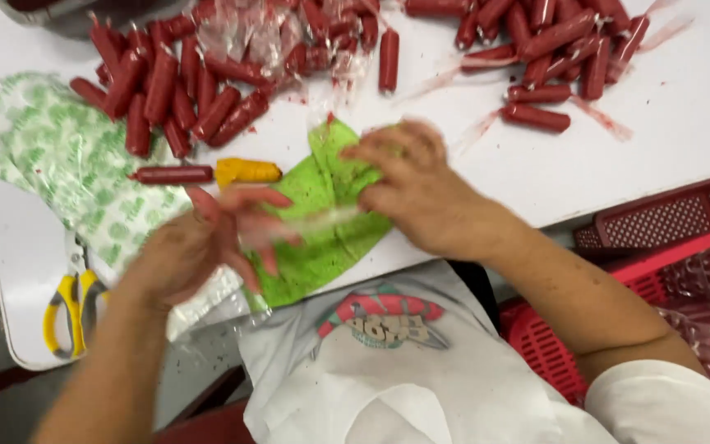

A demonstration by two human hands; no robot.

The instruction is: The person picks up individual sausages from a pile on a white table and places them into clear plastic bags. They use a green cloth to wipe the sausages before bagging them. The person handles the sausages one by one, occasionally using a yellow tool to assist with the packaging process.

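My left hand and my right hand are over a green cloth at the near edge of a white table. A thin clear strip of plastic casing stretches between the two hands; both pinch it, and motion blur hides the fingertips. A single red sausage lies just left of a yellow-handled tool, both close above my left hand. A pile of red sausages lies farther back on the left.
A second heap of red sausages lies at the back right, with clear wrappers between the heaps. Green-patterned white bags and yellow scissors lie at left. A red crate of packed sausages stands at right.
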